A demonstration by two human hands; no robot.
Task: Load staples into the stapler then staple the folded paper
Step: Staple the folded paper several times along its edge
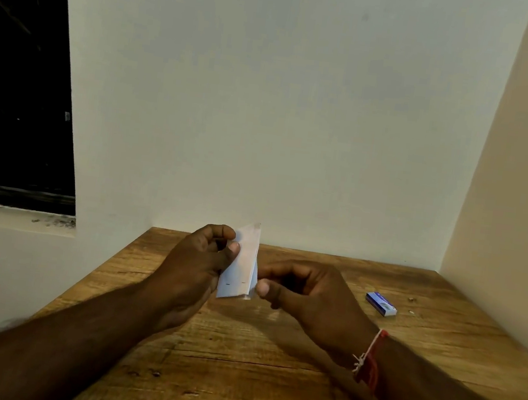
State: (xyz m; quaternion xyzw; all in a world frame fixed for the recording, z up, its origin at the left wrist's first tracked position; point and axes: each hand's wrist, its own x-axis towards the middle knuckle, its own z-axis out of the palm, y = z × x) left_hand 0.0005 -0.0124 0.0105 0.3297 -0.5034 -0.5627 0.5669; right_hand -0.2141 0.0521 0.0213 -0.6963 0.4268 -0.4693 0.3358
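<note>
The folded white paper (243,262) is held upright above the wooden table (250,381). Two small staples show near its lower edge. My left hand (196,268) pinches the paper's left side between thumb and fingers. My right hand (304,291) is just right of the paper with curled fingers, its thumb tip touching the lower right corner. Whether the right hand holds anything besides the paper is hidden. No stapler is visible.
A small blue and white staple box (381,304) lies on the table to the right. Tiny bits (411,298) lie beyond it. White walls close the table at the back and right. A dark window (20,87) is at the left.
</note>
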